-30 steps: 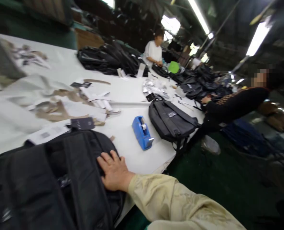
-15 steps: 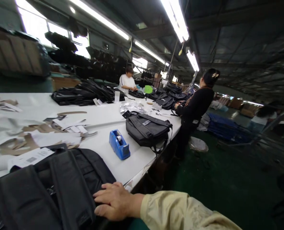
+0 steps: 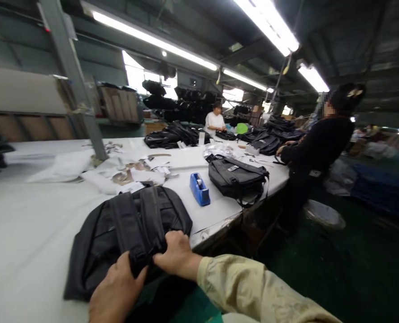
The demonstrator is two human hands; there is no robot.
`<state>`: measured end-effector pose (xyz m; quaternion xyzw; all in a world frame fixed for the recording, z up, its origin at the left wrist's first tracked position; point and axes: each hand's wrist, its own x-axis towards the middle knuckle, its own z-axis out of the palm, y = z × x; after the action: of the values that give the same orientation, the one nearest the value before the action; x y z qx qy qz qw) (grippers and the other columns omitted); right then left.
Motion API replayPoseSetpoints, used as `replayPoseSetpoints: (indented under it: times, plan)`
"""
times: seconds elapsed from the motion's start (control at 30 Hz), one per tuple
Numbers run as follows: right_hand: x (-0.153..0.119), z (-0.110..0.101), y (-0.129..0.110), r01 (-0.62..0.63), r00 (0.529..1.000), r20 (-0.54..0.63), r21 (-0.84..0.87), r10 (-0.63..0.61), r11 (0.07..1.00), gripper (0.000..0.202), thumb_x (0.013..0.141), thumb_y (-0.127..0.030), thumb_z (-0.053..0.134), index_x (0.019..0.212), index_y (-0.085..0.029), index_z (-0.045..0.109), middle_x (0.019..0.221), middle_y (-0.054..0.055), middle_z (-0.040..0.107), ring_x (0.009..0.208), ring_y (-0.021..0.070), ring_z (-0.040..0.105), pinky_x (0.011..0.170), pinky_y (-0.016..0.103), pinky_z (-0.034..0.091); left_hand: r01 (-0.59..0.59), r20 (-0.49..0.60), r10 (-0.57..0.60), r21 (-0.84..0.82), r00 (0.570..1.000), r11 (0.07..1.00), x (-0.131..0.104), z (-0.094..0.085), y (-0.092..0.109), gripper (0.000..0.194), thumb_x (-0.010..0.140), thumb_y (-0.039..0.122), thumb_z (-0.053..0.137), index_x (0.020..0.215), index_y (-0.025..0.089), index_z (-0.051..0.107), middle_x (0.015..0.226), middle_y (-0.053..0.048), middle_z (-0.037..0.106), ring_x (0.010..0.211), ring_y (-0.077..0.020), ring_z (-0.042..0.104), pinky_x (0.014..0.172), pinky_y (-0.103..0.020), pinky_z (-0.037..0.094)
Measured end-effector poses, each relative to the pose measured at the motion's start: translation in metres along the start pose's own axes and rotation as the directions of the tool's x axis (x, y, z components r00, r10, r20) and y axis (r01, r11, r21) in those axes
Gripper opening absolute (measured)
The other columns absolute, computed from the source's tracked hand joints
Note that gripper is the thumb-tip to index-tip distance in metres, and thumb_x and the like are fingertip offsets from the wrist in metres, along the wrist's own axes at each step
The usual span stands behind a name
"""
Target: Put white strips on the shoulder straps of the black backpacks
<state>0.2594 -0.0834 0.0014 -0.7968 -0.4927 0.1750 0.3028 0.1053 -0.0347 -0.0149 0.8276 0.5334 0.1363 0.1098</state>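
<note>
A black backpack [image 3: 98,242] lies on the white table along its near edge, its two shoulder straps facing up. My left hand [image 3: 117,287] is closed on the backpack's near edge, close to the lower ends of the straps, with the thumb toward the right. Beside it, my right hand [image 3: 175,253] grips the same edge near the right corner, its fingertips partly hidden by the bag. Just past the backpack stands a blue tape dispenser [image 3: 199,190]. A second dark bag [image 3: 238,177] with hanging straps rests to the right of the dispenser.
Paper and brown scraps [image 3: 132,175] litter the table [image 3: 28,224] behind the backpack, near a grey post [image 3: 81,89]. Piles of black bags [image 3: 175,134] lie farther back. One person [image 3: 315,134] stands at the right edge; another person [image 3: 215,120] works across the table.
My view has swung left. My left hand has come into view on the backpack, and my right hand has closed on its near edge. The backpack sits more fully in view.
</note>
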Motion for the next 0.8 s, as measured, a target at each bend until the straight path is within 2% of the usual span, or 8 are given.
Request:
replayPoseSetpoints:
  times: [0.17,0.3,0.37,0.47,0.57,0.63,0.7,0.8]
  plan:
    - [0.015,-0.023,0.022,-0.076,0.996,-0.002,0.478,0.088,0.875,0.027,0.064,-0.038,0.07,0.074,-0.019,0.056,0.071,0.001,0.062,0.07,0.0181,0.061,0.066,0.031,0.051,0.203,0.082,-0.186,-0.431,0.979,0.879,0.001,-0.021,-0.011,0.065,0.079,0.042,0.06,0.134,0.012,0.044,0.082,-0.009,0.07,0.086,-0.0315,0.071,0.076,-0.041,0.054]
    - [0.041,-0.061,0.055,-0.138,0.987,0.069,0.834,0.147,0.534,0.033,0.063,-0.037,0.073,0.083,-0.017,0.056,0.074,0.001,0.062,0.064,0.0137,0.06,0.056,0.026,0.05,0.263,0.193,-0.199,-0.862,0.961,0.434,0.002,-0.07,-0.041,0.077,0.078,0.037,0.066,0.143,0.011,0.037,0.068,0.0,0.064,0.064,-0.0193,0.066,0.063,-0.031,0.052]
    - [0.058,-0.081,0.072,-0.117,0.986,0.043,0.871,0.162,0.478,0.035,0.065,-0.04,0.074,0.083,-0.017,0.055,0.072,0.001,0.062,0.06,0.0131,0.059,0.053,0.025,0.05,0.193,0.103,-0.271,-0.923,0.957,0.333,0.008,-0.099,-0.063,0.074,0.079,0.034,0.068,0.143,0.012,0.04,0.057,0.008,0.052,0.051,-0.0103,0.052,0.057,-0.025,0.046]
    - [0.083,-0.097,0.097,-0.097,0.957,-0.087,0.801,0.276,0.591,0.034,0.071,-0.043,0.07,0.087,-0.017,0.055,0.07,0.002,0.062,0.056,0.0129,0.057,0.051,0.025,0.047,0.139,-0.156,-0.468,-0.833,0.87,0.536,0.019,-0.128,-0.1,0.074,0.078,0.045,0.069,0.14,0.011,0.046,0.064,0.009,0.055,0.054,-0.0078,0.049,0.061,-0.028,0.045]
    - [0.092,-0.094,0.122,-0.153,0.899,-0.287,0.501,0.33,0.852,0.037,0.073,-0.037,0.07,0.1,-0.013,0.06,0.083,0.009,0.067,0.074,0.0193,0.063,0.067,0.031,0.052,0.276,-0.381,-0.445,-0.422,0.811,0.864,0.019,-0.129,-0.129,0.076,0.083,0.058,0.055,0.133,0.001,0.051,0.109,-0.013,0.069,0.1,-0.0321,0.064,0.08,-0.049,0.046]
    - [0.083,-0.086,0.132,-0.184,0.907,-0.342,0.201,0.245,0.962,0.045,0.074,-0.032,0.069,0.112,-0.009,0.061,0.101,0.017,0.068,0.097,0.0273,0.064,0.085,0.039,0.051,0.284,-0.434,-0.319,-0.147,0.842,0.948,0.011,-0.115,-0.136,0.073,0.087,0.054,0.05,0.131,-0.003,0.052,0.134,-0.024,0.057,0.125,-0.0466,0.048,0.094,-0.061,0.039]
    - [0.067,-0.078,0.132,-0.091,0.929,-0.364,-0.058,0.064,0.994,0.054,0.077,-0.029,0.067,0.125,-0.007,0.058,0.123,0.024,0.061,0.119,0.0336,0.055,0.1,0.046,0.044,0.137,-0.497,-0.11,0.017,0.861,0.99,0.002,-0.093,-0.13,0.067,0.088,0.05,0.054,0.131,-0.002,0.053,0.143,-0.025,0.05,0.133,-0.0469,0.041,0.105,-0.062,0.034]
    - [0.045,-0.068,0.108,0.369,0.891,-0.159,-0.292,-0.426,0.882,0.063,0.083,-0.032,0.064,0.141,-0.012,0.049,0.144,0.022,0.047,0.138,0.0327,0.039,0.112,0.047,0.032,-0.335,-0.339,0.359,0.13,0.869,0.933,-0.003,-0.061,-0.103,0.058,0.086,0.046,0.062,0.132,0.01,0.057,0.145,-0.016,0.052,0.139,-0.036,0.04,0.116,-0.052,0.03]
